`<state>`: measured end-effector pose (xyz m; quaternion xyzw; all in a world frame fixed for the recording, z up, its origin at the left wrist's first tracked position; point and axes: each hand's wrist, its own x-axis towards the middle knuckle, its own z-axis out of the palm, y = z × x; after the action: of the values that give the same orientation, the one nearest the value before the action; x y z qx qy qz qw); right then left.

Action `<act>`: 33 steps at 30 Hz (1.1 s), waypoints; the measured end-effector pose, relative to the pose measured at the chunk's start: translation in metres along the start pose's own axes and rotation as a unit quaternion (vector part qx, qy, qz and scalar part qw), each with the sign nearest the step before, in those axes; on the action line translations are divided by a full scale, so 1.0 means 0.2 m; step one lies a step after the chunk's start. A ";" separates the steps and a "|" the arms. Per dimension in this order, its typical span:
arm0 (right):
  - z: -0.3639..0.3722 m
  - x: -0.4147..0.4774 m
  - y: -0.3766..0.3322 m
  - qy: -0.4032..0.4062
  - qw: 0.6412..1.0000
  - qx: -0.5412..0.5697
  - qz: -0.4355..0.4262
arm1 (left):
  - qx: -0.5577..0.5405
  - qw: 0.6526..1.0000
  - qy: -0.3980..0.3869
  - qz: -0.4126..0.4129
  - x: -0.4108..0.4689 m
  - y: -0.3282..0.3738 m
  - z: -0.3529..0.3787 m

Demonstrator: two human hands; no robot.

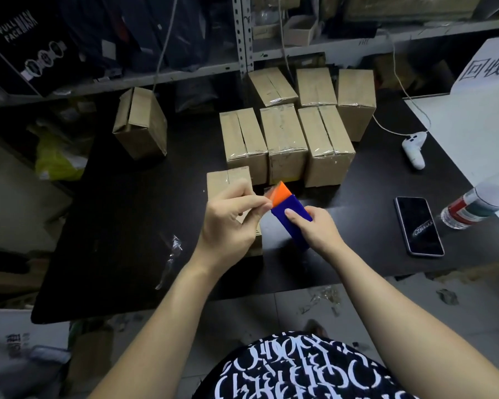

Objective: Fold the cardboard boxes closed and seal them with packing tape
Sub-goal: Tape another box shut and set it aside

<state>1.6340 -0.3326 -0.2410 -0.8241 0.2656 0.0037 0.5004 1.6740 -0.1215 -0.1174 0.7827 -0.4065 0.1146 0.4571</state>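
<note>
A blue tape dispenser (293, 223) with an orange front guard (283, 194) is gripped in my right hand (314, 228), just right of a small cardboard box (228, 180) lying on the black table (121, 226). My left hand (231, 220) hovers over that box and pinches the clear tape end at the dispenser's orange tip. Much of the box is hidden beneath my left hand. Several closed, taped boxes (283, 139) stand in two rows behind it. One more box (141, 122) stands apart at the far left.
A phone (418, 226) lies face up at the right, next to a plastic bottle (473, 208). A white controller (414, 151) with a cable sits at the far right. Scraps of clear tape (170, 254) lie on the table's left. Metal shelves rise behind.
</note>
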 end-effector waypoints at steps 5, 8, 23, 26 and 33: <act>-0.02 -0.06 -0.01 -0.020 0.995 0.094 -0.006 | -0.017 1.000 -0.007 0.013 -0.03 0.01 -0.01; -0.01 -0.05 -0.02 0.003 0.993 0.114 0.032 | -0.036 0.999 -0.016 0.031 -0.02 0.09 -0.02; 0.06 -0.05 0.25 0.136 0.948 -0.288 -0.022 | -0.170 0.973 0.009 -0.159 0.15 0.05 -0.26; 0.03 -0.08 0.14 0.289 0.918 -0.230 -0.143 | -0.186 0.965 -0.002 -0.187 0.13 0.05 -0.27; -0.04 -0.20 -0.50 -0.194 0.946 0.210 -0.153 | -0.124 0.955 -0.039 -0.266 0.04 -0.03 -0.26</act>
<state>1.6424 -0.2867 -0.1432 -0.7144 0.0287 0.0315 0.6984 1.6930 -0.0822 -0.0871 0.8038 -0.2121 -0.0931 0.5480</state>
